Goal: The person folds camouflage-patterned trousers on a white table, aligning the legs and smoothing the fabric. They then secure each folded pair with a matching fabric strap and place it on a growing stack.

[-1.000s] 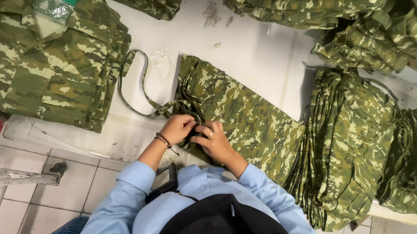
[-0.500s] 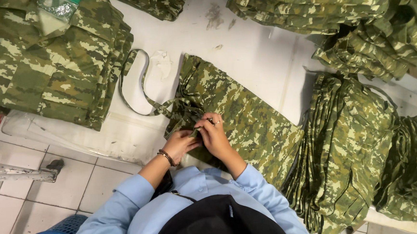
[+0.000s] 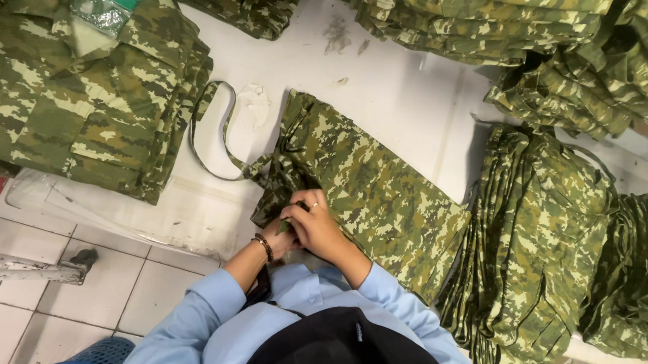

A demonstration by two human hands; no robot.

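Both hands, the left hand (image 3: 281,241) and right hand (image 3: 315,224), are pinching closed on the near edge of the camouflage garment (image 3: 373,194), which looks soft, light and floppy; the hem is probably gripping best.

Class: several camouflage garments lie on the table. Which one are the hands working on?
The flat garment at the table's near edge; both hands pinch its corner, while the others sit untouched in stacks.

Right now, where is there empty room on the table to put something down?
The white table is bare between the folded stack, the flat garment and the top pile. A strap loop takes its left edge. The right side is crowded with heaps.
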